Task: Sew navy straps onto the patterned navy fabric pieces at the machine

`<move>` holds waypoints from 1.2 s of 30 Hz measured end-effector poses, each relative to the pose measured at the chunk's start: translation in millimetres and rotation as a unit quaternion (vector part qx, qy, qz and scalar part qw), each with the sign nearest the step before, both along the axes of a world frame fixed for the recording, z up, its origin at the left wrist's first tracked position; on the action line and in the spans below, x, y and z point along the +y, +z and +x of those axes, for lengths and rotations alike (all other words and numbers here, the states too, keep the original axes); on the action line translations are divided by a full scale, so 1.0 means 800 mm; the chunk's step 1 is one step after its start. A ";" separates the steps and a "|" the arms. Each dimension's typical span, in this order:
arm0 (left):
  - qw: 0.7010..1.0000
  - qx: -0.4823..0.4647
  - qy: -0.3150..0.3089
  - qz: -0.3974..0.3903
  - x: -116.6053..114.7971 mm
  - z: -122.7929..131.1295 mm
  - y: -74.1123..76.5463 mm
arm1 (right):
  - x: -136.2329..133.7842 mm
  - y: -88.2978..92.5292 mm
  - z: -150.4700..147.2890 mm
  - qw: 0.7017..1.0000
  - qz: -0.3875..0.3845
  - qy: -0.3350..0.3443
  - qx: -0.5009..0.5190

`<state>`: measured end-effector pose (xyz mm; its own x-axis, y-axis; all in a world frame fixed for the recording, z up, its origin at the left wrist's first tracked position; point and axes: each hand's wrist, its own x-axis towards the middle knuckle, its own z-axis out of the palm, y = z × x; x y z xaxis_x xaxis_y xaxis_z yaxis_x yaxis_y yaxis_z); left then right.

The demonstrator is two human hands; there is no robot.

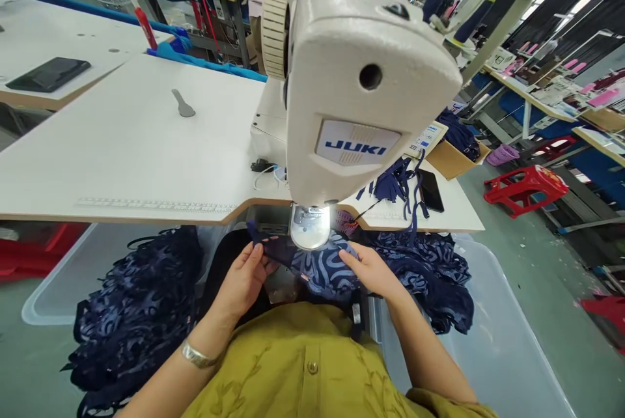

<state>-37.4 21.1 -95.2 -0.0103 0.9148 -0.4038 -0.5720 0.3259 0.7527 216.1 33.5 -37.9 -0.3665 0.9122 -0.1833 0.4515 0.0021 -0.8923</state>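
My left hand (249, 275) pinches the dark, plain end of a navy patterned garment (325, 269) between thumb and fingers. At the garment's other side, my right hand (374, 268) grips the swirl-patterned part, thumb on top. The cloth is stretched between both hands below the lit needle area of a white sewing machine (375, 60). A clear round guard (310, 228) hides the needle and part of the cloth. Whether the needle touches the fabric I cannot tell.
Piles of navy patterned garments hang at the left (141, 314) and lie at the right over a clear plastic bin (498, 333). Navy straps (393, 180) and a phone (430, 190) lie right of the machine. A grey tool (183, 104) rests on the white table (122, 144).
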 end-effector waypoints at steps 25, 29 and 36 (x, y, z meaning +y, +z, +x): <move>0.833 0.409 -0.231 0.293 -0.029 0.007 0.131 | -0.047 0.012 -0.077 0.984 0.134 -0.017 0.117; 0.874 0.364 -0.245 0.209 -0.023 0.024 0.142 | -0.045 0.034 -0.058 0.974 0.133 -0.067 0.169; 0.649 0.648 0.045 0.396 -0.003 0.029 0.132 | 0.004 0.053 -0.055 0.978 0.145 -0.147 0.031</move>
